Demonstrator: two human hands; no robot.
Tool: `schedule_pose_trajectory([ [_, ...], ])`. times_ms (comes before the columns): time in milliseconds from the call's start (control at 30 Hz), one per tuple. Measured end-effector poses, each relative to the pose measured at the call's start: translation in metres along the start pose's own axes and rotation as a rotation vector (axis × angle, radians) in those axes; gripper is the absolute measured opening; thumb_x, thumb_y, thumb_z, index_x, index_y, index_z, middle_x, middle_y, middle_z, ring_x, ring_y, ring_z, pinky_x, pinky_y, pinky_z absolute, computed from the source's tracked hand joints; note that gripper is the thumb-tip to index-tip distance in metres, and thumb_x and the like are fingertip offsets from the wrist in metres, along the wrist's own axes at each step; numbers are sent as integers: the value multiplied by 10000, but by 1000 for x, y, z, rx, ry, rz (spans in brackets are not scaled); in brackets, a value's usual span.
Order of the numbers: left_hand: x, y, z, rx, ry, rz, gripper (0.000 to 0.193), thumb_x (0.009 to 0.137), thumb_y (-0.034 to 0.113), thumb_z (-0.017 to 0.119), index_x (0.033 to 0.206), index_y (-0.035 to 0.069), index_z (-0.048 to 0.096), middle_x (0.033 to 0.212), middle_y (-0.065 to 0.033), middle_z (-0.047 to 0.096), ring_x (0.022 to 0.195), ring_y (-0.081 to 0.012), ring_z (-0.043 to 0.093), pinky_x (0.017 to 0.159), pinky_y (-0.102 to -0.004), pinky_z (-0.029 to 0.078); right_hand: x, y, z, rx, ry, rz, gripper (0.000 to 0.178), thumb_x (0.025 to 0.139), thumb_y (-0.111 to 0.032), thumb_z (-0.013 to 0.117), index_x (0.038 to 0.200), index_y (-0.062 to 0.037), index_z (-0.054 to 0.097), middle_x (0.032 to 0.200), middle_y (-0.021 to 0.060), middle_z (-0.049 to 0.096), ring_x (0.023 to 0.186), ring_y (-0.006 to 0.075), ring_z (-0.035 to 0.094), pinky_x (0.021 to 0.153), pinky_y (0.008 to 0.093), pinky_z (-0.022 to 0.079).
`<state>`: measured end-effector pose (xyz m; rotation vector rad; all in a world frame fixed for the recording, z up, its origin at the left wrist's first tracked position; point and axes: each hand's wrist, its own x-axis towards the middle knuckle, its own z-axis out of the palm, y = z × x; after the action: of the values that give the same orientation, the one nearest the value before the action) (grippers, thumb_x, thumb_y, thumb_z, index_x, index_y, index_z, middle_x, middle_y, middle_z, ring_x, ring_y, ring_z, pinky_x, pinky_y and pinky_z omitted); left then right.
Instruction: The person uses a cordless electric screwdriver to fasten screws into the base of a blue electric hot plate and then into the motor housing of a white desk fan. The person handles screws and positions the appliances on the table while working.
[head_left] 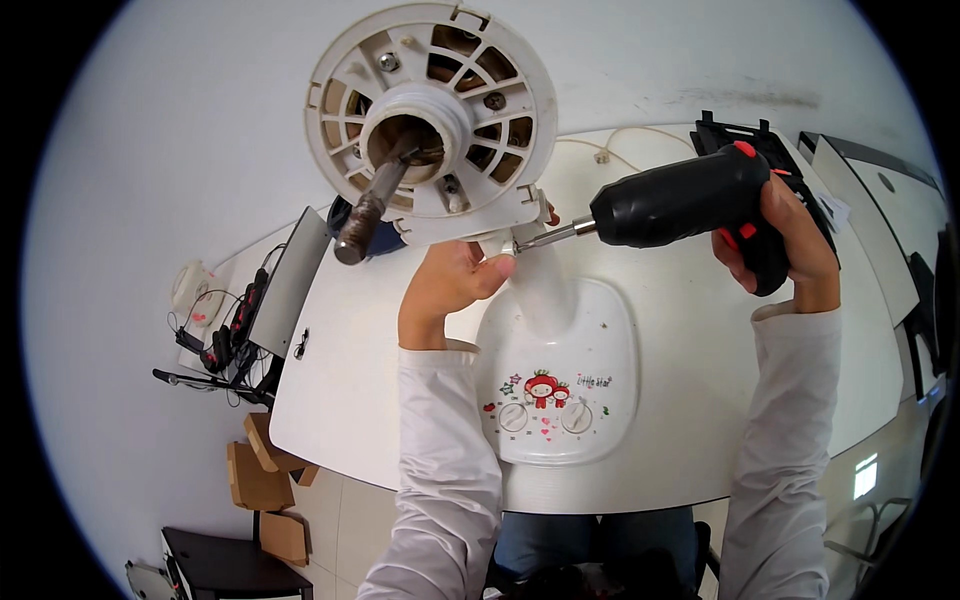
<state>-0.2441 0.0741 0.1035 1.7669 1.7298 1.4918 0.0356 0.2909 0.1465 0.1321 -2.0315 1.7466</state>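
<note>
A white electric fan without its blades or grille stands on the table, its round motor housing (432, 112) turned up toward me. A bare metal shaft (372, 212) sticks out of the hub. Below, the fan's white base (560, 400) carries two knobs and a strawberry cartoon print. My left hand (452, 280) is closed round the neck under the housing, thumb beside a screw spot. In my right hand (795, 235) is a black cordless screwdriver (675, 195) with red parts, held level. Its bit (548, 238) points left and meets the neck near my left thumb.
An open black tool case (745, 135) lies at the back right of the white table (700, 400), near a pale cord (602, 155). At the left are a white telephone (192, 288), a black power strip (240, 315) and cables. Cardboard boxes (258, 475) stand on the floor.
</note>
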Motion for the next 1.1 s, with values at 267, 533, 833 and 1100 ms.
schedule_pose_trajectory([
  [267, 6, 17, 7, -108, -29, 85, 484, 730, 249, 660, 1162, 48, 576, 1138, -82, 577, 978, -180, 507, 850, -283, 417, -2, 2, -2, 6, 19, -6, 586, 841, -576, 549, 970, -5, 530, 596, 90, 560, 366, 122, 479, 341, 236, 384],
  [533, 5, 11, 7, -74, -2, 104, 483, 713, 272, 665, 1140, 61, 588, 1106, -120, 590, 945, -220, 517, 830, -296, 428, -3, 9, -9, -27, -6, -56, 603, 805, -567, 613, 1014, -8, 531, 631, 88, 569, 407, 124, 495, 364, 240, 392],
  [833, 1, 0, 3, -9, 20, 27, 498, 709, 333, 666, 1111, 50, 586, 1051, -124, 613, 910, -243, 524, 817, -321, 441, -2, 9, -11, -35, -21, -61, 595, 803, -558, 623, 1007, -8, 525, 637, 90, 562, 428, 122, 494, 370, 243, 394],
  [1100, 5, 14, 12, -94, 22, 73, 539, 686, 277, 664, 1155, 29, 566, 1155, -114, 579, 1020, -250, 494, 908, -326, 395, -1, 9, -10, -29, -62, -49, 624, 805, -587, 598, 1020, -5, 535, 653, 106, 581, 428, 125, 496, 377, 244, 400],
])
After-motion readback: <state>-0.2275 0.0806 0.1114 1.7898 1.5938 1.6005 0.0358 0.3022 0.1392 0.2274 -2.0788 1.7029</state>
